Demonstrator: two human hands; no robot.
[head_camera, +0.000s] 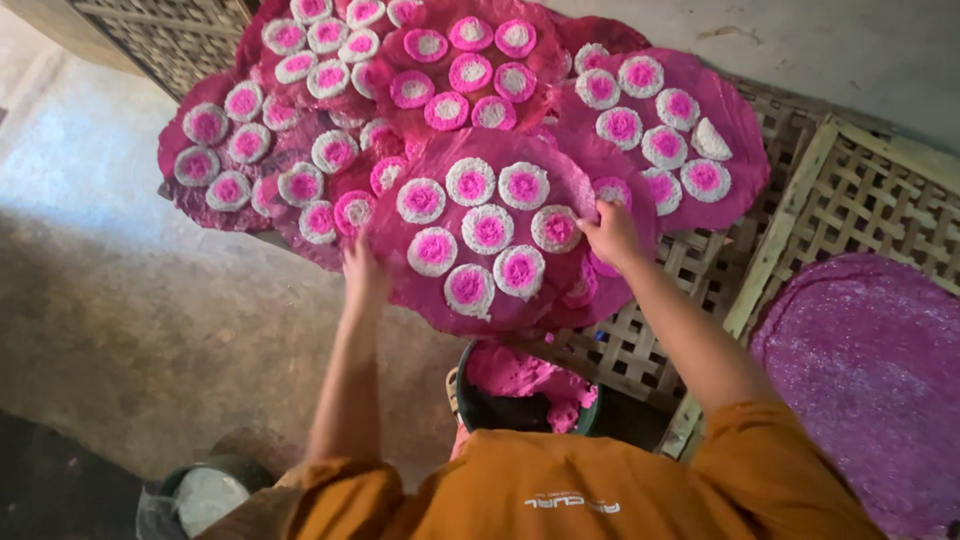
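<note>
The person in the orange shirt (560, 495) is leaning over a woven bamboo rack (640, 350), and both hands are gripping the nearest magenta sheet (500, 305) by its rim. This round sheet is carrying seven white rice cakes with pink centres (488, 229). The left hand (362, 268) is pinching the sheet's left edge, fingers closed over it. The right hand (610, 236) is clamping the right edge the same way. The sheet is overhanging the rack's near edge, above a dark bucket of pink paste (525, 385). More loaded sheets (300, 130) are overlapping behind it, crowding the rack's far side. Bare concrete floor (130, 300) is lying open to the left. Another rack (860, 200) with a plain purple sheet (870, 370) is sitting to the right.
</note>
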